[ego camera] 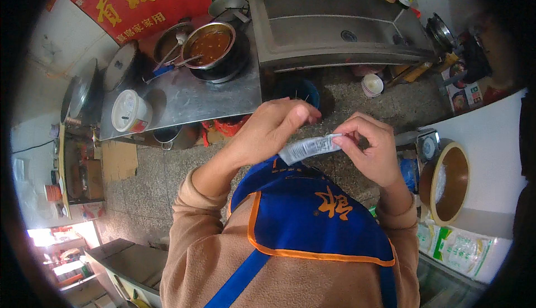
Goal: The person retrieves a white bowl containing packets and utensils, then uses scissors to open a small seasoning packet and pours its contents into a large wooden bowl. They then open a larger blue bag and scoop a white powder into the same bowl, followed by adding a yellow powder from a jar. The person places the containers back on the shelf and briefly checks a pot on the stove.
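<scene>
Between the fingertips and thumb of my right hand [365, 144] is one end of a small, light plastic packet [307, 149] with printing on it. The packet points to the left, in front of the blue apron [318, 220] with orange edging. My left hand [278, 126] is raised just above the packet's left end, fingers towards the right and thumb apart, with nothing seen in it; its palm side is partly hidden. Beyond it, partly covered by the fingers, a blue bucket [307, 89] stands on the floor.
A steel table [184, 102] at the left holds a metal pot of reddish-brown stew [209, 48], a white plastic tub [130, 113] and pans. A steel sink [310, 35] lies ahead. At the right stand a large brown round container [454, 182] and green-white bags [460, 249].
</scene>
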Motion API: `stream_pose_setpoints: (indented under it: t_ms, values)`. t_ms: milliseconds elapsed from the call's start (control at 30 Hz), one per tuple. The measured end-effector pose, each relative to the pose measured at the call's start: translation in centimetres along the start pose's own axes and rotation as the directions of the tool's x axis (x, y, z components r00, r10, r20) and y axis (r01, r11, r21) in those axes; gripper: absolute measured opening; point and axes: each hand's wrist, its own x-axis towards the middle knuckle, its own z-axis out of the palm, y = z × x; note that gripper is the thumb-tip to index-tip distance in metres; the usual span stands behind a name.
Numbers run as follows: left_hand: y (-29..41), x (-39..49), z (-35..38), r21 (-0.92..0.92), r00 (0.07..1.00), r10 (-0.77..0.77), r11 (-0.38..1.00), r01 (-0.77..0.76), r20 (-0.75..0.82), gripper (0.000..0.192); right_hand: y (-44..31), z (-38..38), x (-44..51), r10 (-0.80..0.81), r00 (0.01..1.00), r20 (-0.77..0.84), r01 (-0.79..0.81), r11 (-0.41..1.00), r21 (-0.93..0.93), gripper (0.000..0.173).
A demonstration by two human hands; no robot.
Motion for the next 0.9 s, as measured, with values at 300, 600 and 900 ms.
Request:
stream_pose_setpoints:
  t_ms: [300,600,900]
  values:
    - [0.8,0.0,1.4,0.233,0.985,0.161,0.958,-0.169,0.053,0.006,0.0,0.7,0.2,0.281,0.941,0.187,-0.335,0.845,0.418,0.009]
    - [0.2,0.0,2.0,0.246,0.926,0.371,0.893,-0.376,0.068,0.007,-0.4,0.5,0.9,0.102,0.981,0.162,-0.138,0.962,0.234,0.011]
    - [-0.1,-1.0,2.3,0.397,0.849,0.529,0.779,-0.486,0.002,0.007,-0.5,2.8,0.3,0.336,0.909,0.247,-0.398,0.527,0.751,0.011]
